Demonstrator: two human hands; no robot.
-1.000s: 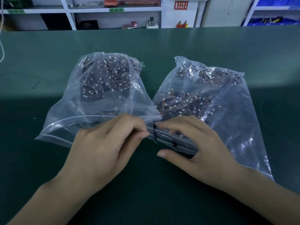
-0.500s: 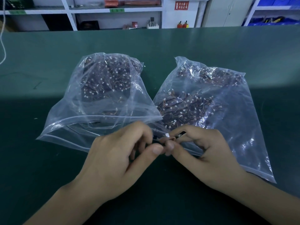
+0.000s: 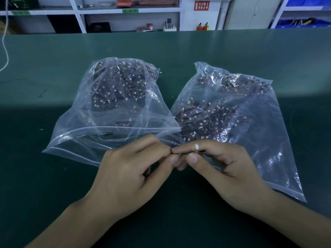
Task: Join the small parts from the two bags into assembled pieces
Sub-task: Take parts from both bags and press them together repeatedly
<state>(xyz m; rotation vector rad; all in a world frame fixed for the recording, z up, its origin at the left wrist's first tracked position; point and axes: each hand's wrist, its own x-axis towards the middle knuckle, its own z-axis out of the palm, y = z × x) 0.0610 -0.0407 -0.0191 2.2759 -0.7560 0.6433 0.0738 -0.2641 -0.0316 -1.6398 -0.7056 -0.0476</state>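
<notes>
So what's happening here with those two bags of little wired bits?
A person is assembling small parts by hand. Both hands meet just in front of the bags: the left hand and the right hand pinch a small dark part with a white connector between their fingertips, seemingly pressing pieces together. The left bag and the right bag, both clear plastic and full of wired parts, lie side by side on the green table.
</notes>
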